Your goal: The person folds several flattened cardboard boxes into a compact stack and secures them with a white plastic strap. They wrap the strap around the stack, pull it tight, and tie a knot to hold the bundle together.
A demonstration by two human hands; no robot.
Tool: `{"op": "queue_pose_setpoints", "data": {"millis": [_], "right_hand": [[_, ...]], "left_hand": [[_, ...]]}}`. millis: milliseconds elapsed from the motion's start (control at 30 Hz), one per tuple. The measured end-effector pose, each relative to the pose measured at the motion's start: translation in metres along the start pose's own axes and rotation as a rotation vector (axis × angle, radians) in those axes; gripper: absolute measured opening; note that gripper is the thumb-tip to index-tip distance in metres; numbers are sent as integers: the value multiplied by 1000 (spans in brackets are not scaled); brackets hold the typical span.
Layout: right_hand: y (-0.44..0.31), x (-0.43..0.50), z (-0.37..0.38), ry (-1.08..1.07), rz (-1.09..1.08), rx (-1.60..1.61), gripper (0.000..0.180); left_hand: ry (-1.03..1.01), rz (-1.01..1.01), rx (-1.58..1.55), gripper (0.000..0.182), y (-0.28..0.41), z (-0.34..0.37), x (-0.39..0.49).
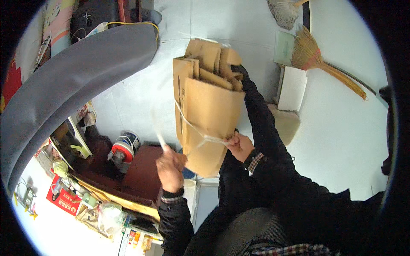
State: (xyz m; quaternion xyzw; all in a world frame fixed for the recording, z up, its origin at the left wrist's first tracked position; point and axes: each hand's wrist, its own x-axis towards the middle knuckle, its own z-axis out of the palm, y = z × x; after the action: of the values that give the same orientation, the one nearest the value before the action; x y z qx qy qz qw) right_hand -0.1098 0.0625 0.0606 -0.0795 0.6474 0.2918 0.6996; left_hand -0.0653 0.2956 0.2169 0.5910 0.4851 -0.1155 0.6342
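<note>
A bundle of folded brown cardboard [213,112] stands before me, with several flattened layers showing at its far end. White string [189,123] runs around it and gathers at a point on its near face. My right hand [239,146] grips the string at that point, close against the cardboard's right side. Left of the bundle, my left hand [171,168] is closed around another length of the string [160,138], whose upper part is blurred. My leg in black trousers [264,118] extends along the bundle's right side; the foot is partly hidden behind the cardboard.
A grey padded curved surface [83,70] arcs across the left. A bucket with a red lid [125,150] stands near a dark red surface [144,176]. At right are a straw broom [310,54], a white box [291,89] and a mop head [284,12]. Groceries [110,216] crowd the lower left.
</note>
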Motion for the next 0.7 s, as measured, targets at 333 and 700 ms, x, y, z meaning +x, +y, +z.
{"op": "queue_pose_setpoints", "data": {"millis": [333,700], "right_hand": [[3,-16,132,-501,-123,-285,30],[33,-21,173,-605,-344,-1131,39]], "left_hand": [[250,-99,-590,56,51,-66,79],[196,-36,-720,54,38,-125,119]]}}
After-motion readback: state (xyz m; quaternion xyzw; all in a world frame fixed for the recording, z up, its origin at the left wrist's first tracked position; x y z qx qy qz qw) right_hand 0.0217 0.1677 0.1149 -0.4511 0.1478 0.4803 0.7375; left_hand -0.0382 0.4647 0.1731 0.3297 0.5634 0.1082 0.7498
